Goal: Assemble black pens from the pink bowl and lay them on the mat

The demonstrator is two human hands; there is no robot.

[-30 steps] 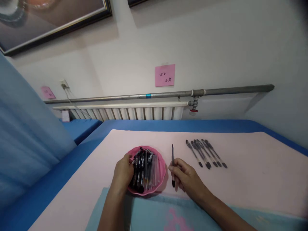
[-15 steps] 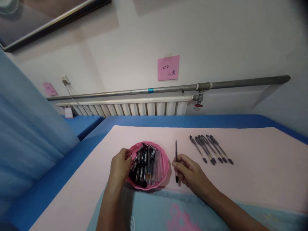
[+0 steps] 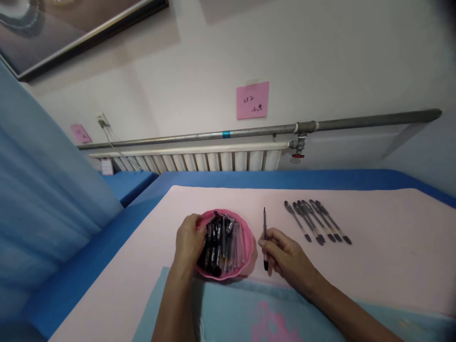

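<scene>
My right hand pinches a capless pen upright, tip up and dark end down, just right of a pink scalloped dish. Over the dish's left side, my left hand has its fingers curled in among black pen caps; what the fingertips grip is hidden. Clear pen barrels lie in the right part of the dish. Several capped pens rest side by side at a slant, to the right of the held pen.
A pink sheet covers the blue bed. Light blue patterned cloth lies along the near edge. Behind stand a white radiator and a metal pipe with a red valve. A blue curtain hangs at left.
My left hand has moved right, from the dish's left rim in over the black caps. My right hand keeps the pen upright in nearly the same place. The view has shifted slightly.
</scene>
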